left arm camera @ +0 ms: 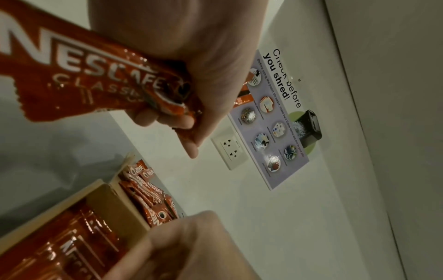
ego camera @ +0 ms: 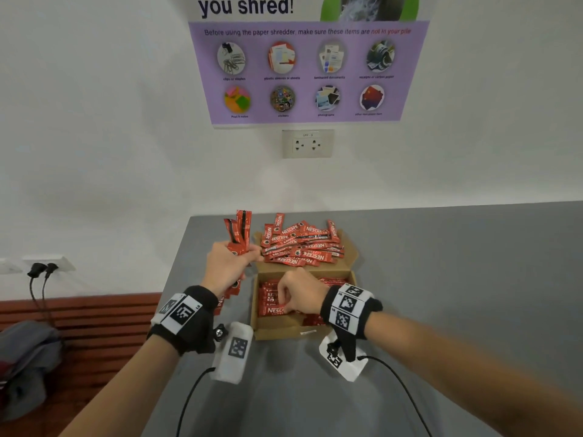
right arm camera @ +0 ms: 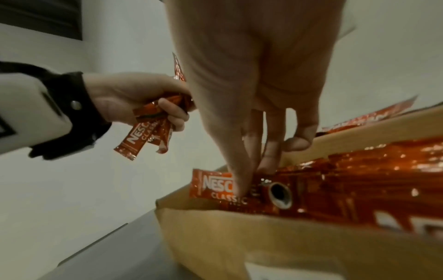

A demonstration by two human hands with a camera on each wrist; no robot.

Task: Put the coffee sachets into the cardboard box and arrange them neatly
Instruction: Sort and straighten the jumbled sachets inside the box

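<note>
- Head view: left hand (ego camera: 227, 266) grips a bunch of coffee sachets (ego camera: 238, 238) beside the cardboard box (ego camera: 273, 330); loose pile (ego camera: 301, 247) lies on the far flap, on the surface (ego camera: 441, 279).
- Left wrist view: fingers (left arm camera: 184, 121) are curled round the bunch (glossy foil, probably slippery).
- Right wrist view: right hand (right arm camera: 258, 79) pinches one sachet (right arm camera: 215, 186) in the box; light, limp, best held mid-length.

The cardboard box (ego camera: 334, 274) sits on the grey counter (ego camera: 457, 279), and its open top is partly blocked by the right hand (ego camera: 299, 293) reaching in. Behind it, a messy pile of sachets (ego camera: 303, 247) fills the back flap near the wall (ego camera: 94, 152). The left hand (ego camera: 225, 266) with its bunch of sachets (ego camera: 238, 230) crowds the left side. The counter to the right lies bare and wide.
</note>
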